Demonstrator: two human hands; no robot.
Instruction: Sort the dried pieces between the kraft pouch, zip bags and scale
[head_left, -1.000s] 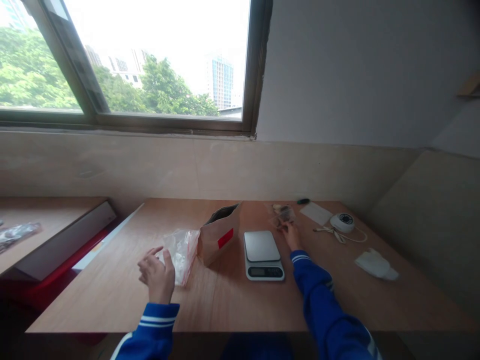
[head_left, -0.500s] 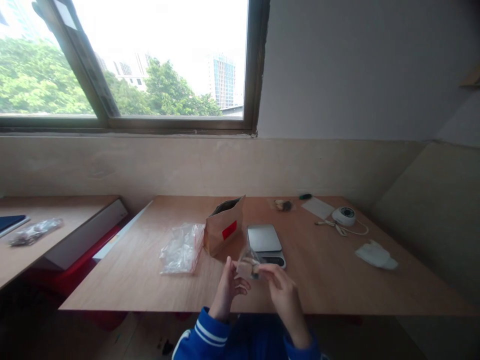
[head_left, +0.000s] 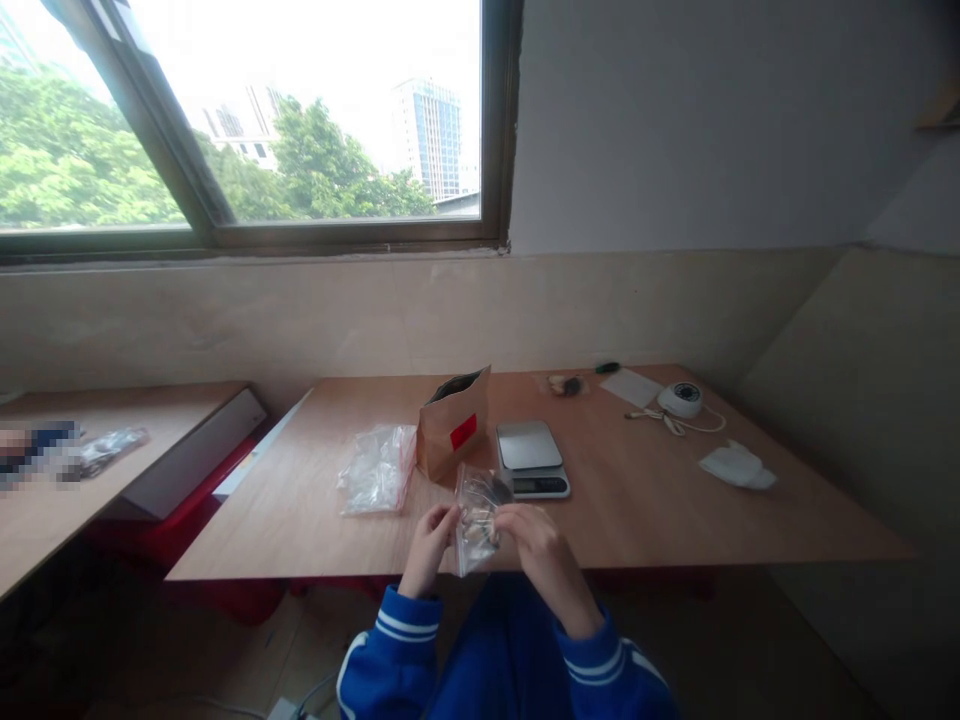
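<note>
At the near edge of the bench [head_left: 675, 520]: small clear bag [head_left: 474, 515], partly filled, pinched between left hand [head_left: 429, 548] and right hand [head_left: 541, 545]; not yet on scale [head_left: 531, 458]; brown bag [head_left: 452, 433] stood open.

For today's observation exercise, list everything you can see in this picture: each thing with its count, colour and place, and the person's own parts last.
Small bag: one, clear plastic with dark bits inside, held by both hands at the table's near edge.
Pile of bags: one, clear with red strips, left of the paper bag.
Paper bag: one, brown with a red label, open, mid table.
Scale: one, silver and white, right of the paper bag.
Packet: one, clear, far edge.
Card: one, white, far right.
Round device: one, white, with cord.
Cloth: one, white, right side.
Table: one, wooden.
Left hand: holding the small bag.
Right hand: holding the small bag.
</note>
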